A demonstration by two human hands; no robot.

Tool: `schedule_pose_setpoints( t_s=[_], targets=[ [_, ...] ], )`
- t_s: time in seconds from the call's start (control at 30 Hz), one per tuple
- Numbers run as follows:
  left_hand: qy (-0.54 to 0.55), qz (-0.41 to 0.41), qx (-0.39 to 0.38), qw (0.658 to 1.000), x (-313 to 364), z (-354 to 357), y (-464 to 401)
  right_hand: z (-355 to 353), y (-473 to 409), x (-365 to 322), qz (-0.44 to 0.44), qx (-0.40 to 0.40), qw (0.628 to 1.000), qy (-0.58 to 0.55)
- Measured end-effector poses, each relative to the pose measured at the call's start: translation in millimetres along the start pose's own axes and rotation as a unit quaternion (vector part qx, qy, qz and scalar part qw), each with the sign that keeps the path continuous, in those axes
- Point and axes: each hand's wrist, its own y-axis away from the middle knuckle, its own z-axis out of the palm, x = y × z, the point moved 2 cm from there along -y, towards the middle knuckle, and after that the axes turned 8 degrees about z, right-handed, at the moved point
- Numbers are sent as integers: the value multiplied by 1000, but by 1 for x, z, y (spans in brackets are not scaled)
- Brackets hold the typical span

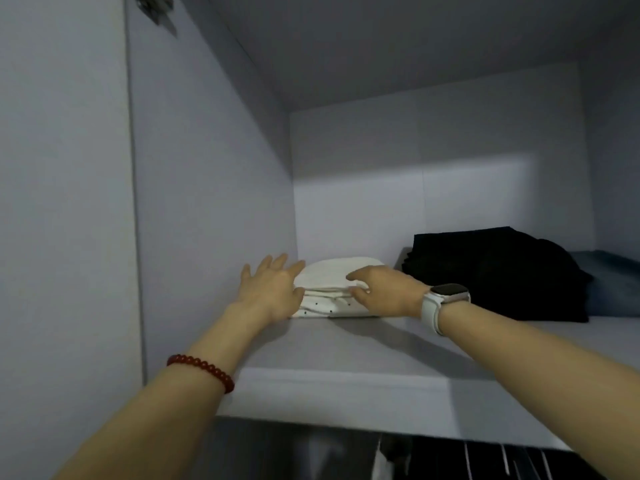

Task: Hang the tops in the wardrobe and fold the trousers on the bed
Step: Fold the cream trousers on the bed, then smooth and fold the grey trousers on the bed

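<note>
Step in hand, as judged: stowing a folded white garment (332,289) on the upper wardrobe shelf (346,368), far left corner, against the side wall. Whether trousers or a top could not be told; small dark dots noted along its lower folded edge.

Left hand (273,289) spread flat, fingers straight, resting against the left end of the pile, gripping nothing. Right hand (384,292) laid on the right end, thumb over the top layer and fingers tucked at the front fold; looked like a light pinch, not certain.

Next move, as judged: square the pile, then let go without dragging the top layer.

Shelf contents: white pile at left; folded black clothes (495,275) just beside it at right; something blue (613,278) behind. Hanging garments (485,459) dimly seen below the shelf.
</note>
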Motion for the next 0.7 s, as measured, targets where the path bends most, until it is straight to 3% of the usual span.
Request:
schedule_pose_setpoints(
  t_s=[0.1, 0.2, 0.27, 0.37, 0.47, 0.57, 0.7],
  targets=[
    [-3, -35, 96, 995, 25, -15, 81, -3, 58, -23, -22, 84, 988, -128],
    [21, -74, 189, 979, 46, -9, 161, 10, 128, -47, -48, 172, 945, -273],
    [36, -82, 218, 972, 58, 1, 221, 26, 184, -69, -64, 168, 924, -336],
    [104, -118, 173, 972, 66, 34, 312, 75, 252, -99, -84, 79, 923, -366],
    [179, -214, 83, 957, 84, 71, 410, 133, 317, -125, -53, -49, 930, -362],
    [238, -300, 45, 923, 100, 96, 517, 187, 398, -163, -59, -204, 917, -337],
    [297, -416, 2, 859, 117, 103, 654, 241, 498, -224, -105, -315, 883, -331]
  ],
)
